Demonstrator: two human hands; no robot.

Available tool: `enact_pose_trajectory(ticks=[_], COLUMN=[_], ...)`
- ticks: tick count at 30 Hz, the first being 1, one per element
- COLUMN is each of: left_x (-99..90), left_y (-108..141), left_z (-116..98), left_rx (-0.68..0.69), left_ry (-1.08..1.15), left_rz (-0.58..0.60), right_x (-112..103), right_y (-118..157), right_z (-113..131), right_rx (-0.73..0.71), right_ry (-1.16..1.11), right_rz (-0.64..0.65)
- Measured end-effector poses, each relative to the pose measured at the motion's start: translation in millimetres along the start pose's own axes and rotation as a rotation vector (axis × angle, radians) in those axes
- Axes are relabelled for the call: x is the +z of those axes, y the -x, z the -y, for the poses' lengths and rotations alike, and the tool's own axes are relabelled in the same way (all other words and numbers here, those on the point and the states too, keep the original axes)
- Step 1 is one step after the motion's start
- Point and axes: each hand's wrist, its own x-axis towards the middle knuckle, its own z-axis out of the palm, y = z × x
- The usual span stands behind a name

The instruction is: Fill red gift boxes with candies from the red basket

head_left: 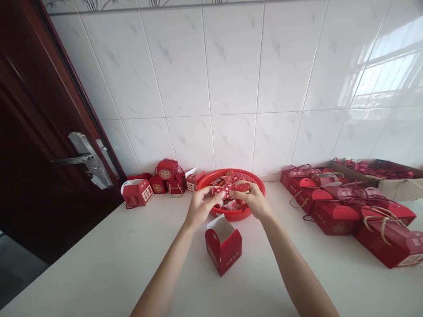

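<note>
Over the red basket [236,216] at twelve o'clock, my left hand [197,210] and right hand [258,203] pinch small red-wrapped sweets [220,192] between thumbs and fingers, likely light and slick-wrapped, best held by their fuller middles, not the flimsy ends.

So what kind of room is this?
Maybe a kitchen or a utility room in a home, but I can't be sure. It has a shiny white tiled wall, a dark wooden door with a metal handle, and a long white tabletop.
</note>
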Motion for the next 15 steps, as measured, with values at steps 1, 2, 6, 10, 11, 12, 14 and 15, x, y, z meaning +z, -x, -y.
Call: enact_pose_trajectory(ticks=[1, 2, 6, 10, 11, 12, 14, 15], left_x=[0.7, 1.5, 2.7, -7.6, -12.7, -18.3, -29.7, -34.6], left_y=[1.3, 2.4, 5.3, 6.8, 6.9, 6.9, 6.8, 6.8], left_z=[-1.9, -3.5, -8.2, -14.8, -16.7, -18.5, -20.4, -20.2], left_rx=[0.018, 0.038, 0.08, 0.059, 0.041, 0.019, -0.017, -0.025], left_ry=[-0.004, -0.005, -0.016, -0.135, -0.189, -0.246, -0.355, -0.4], left_rz=[0.009, 0.012, 0.031, 0.163, 0.222, 0.287, 0.403, 0.445], right_x=[0.1, -0.2, -5.5, -14.6, -16.6, -18.2, -19.8, -19.5], right_y=[1.3, 2.5, 5.6, 8.4, 9.5, 10.7, 13.2, 14.2], right_z=[2.7, 4.8, 8.4, 11.4, 13.1, 15.0, 18.7, 19.8], right_rx=[0.013, 0.022, 0.027, 0.011, 0.006, 0.003, 0.008, 0.014], right_ry=[0.008, 0.018, 0.067, 0.156, 0.206, 0.27, 0.416, 0.488], right_rz=[-0.001, 0.001, 0.024, 0.108, 0.126, 0.142, 0.183, 0.208])
